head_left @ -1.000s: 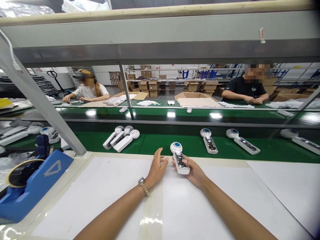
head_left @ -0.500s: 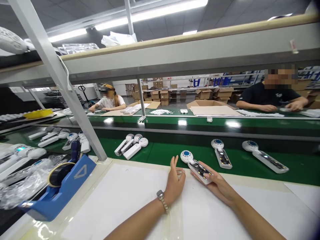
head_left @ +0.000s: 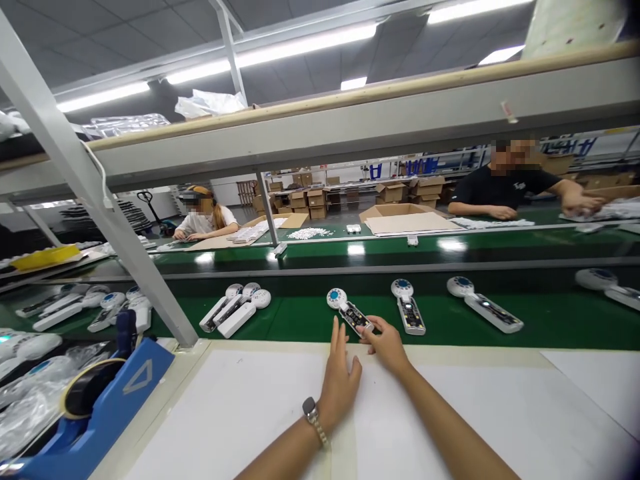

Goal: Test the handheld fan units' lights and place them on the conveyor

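My right hand [head_left: 389,347] grips the lower end of a white handheld device [head_left: 356,318] over the green belt's near edge. The device has a round head with a blue centre, and its handle lies open with a dark circuit board showing. Just in front of that device, my left hand [head_left: 341,381] is stretched out with the fingers up and the thumb apart, holding nothing. A similar device [head_left: 411,313] with a small light on its board lies to the right of my right hand. Another lit device [head_left: 493,312] lies farther right.
The green conveyor belt [head_left: 300,313] runs across beyond the white-covered worktop [head_left: 240,400]. Several white devices [head_left: 237,319] lie on it at left. A blue tape dispenser [head_left: 107,407] and a slanted metal post [head_left: 115,220] stand left. Two people sit across the line.
My right hand has carried the device forward and left, toward the belt. My left fingers have straightened. The view has shifted right, and the person at far right has reached an arm outward.
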The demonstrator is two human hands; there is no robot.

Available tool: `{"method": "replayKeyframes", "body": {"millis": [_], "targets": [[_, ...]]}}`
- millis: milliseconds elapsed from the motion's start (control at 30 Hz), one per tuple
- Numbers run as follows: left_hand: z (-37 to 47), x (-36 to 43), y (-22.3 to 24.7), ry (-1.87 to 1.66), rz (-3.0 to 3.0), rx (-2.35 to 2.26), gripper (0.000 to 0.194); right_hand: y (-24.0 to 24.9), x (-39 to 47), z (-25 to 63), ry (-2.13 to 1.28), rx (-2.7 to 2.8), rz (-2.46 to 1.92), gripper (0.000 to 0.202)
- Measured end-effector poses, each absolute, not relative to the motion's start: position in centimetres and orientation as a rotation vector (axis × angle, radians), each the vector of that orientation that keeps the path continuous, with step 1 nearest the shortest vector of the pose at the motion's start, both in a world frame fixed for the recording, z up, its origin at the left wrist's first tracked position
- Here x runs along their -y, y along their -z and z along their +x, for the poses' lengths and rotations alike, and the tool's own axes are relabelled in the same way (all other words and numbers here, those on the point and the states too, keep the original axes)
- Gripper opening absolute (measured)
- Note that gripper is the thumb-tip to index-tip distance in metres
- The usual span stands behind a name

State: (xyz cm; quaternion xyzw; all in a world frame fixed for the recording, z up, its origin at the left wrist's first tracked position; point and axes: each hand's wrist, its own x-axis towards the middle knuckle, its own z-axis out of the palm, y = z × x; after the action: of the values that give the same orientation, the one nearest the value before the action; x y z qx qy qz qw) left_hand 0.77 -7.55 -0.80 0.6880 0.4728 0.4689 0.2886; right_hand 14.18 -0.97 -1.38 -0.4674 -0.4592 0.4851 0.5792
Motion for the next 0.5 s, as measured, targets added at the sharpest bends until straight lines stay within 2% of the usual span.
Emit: {"method": "replayKeyframes", "body": {"millis": [100, 267, 400, 500], "targets": [[0.7, 7.5, 0.8, -1.288, 1.746, -1.301, 0.073, 1.5, 1.3, 14.4, -0.997, 1.115, -1.146, 0.033], [0.2, 6.9, 1.2, -1.256, 1.722, -1.361, 0.068, 1.4, 2.3, 16.2, -0.837, 1.213, -1.157, 0.034], [0.0, 6.6, 1.9, -1.163, 1.834, -1.360, 0.057, 1.1, 1.9, 21.9, -0.635, 1.215, -1.273, 0.026], [0.4, 7.0, 2.1, -1.193, 1.941, -1.340, 0.050, 1.1, 1.0, 28.4, -0.387, 0.987, -1.485, 0.033]]}}
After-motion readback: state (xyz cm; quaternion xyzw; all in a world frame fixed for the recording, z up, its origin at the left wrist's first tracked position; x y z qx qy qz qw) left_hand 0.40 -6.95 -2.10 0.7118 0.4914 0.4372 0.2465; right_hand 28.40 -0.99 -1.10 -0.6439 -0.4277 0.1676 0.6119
